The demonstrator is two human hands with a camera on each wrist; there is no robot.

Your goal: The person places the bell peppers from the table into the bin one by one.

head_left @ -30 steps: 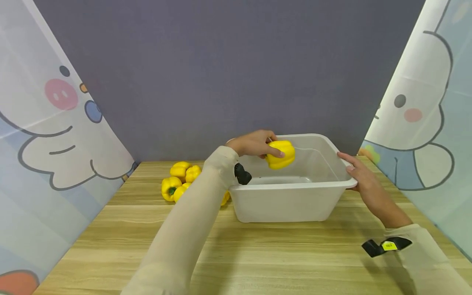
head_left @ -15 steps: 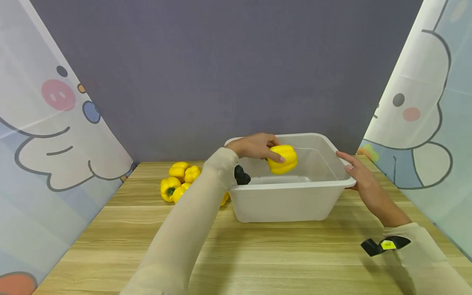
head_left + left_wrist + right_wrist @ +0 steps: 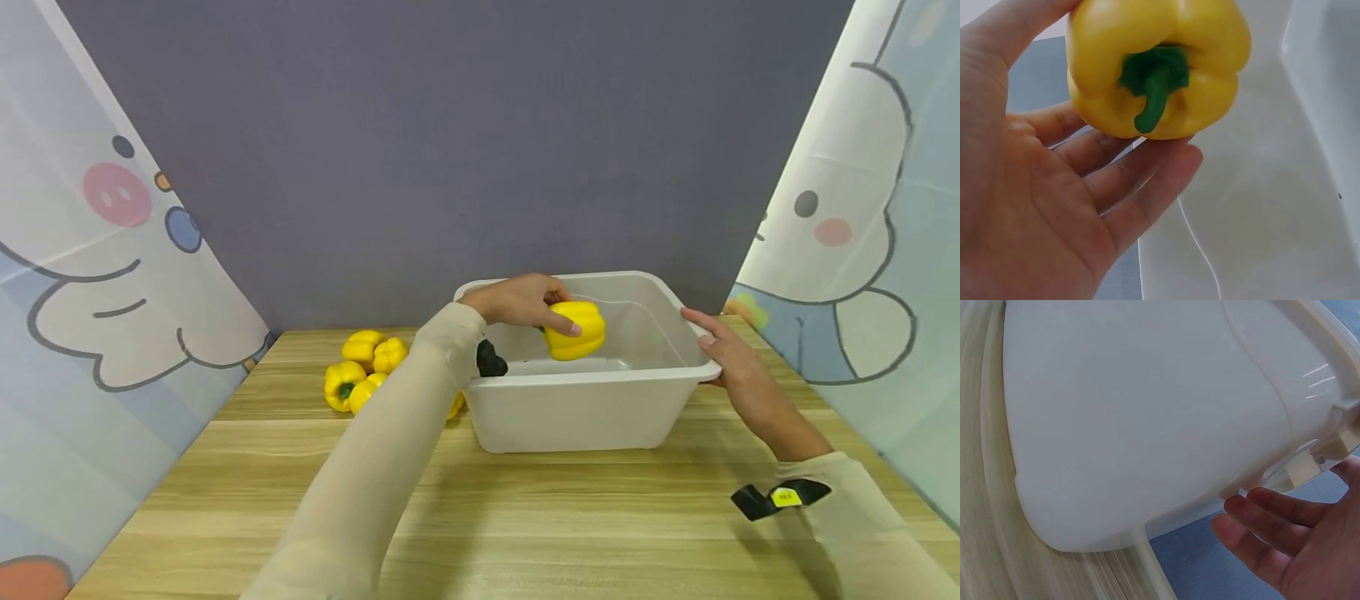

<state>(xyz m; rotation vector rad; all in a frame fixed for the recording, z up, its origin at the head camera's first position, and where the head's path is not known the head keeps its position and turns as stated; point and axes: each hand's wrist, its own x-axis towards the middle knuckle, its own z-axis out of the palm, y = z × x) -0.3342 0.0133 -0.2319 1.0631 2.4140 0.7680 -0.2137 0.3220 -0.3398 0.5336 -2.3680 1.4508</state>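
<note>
My left hand [image 3: 521, 302] holds a yellow bell pepper [image 3: 581, 333] inside the mouth of a white plastic tub [image 3: 577, 412], above its floor. Thumb and fingers clasp the pepper from either side; in the left wrist view its green stem [image 3: 1157, 94] points toward the palm. My right hand [image 3: 738, 362] grips the tub's right rim, thumb over the top and the other fingers beneath. From the right wrist view those fingers [image 3: 1272, 519] lie at the underside of the rim, next to the tub's outer wall [image 3: 1122, 425].
Several yellow bell peppers [image 3: 343, 383] lie in a group on the wooden table [image 3: 300, 467], left of the tub and partly behind my left sleeve [image 3: 390, 450]. A grey panel [image 3: 450, 150] rises behind the table, with cartoon-printed sheets [image 3: 97, 317] at both sides.
My left hand has lowered the pepper slightly into the tub, with a small shift to the right. The right hand stays on the rim.
</note>
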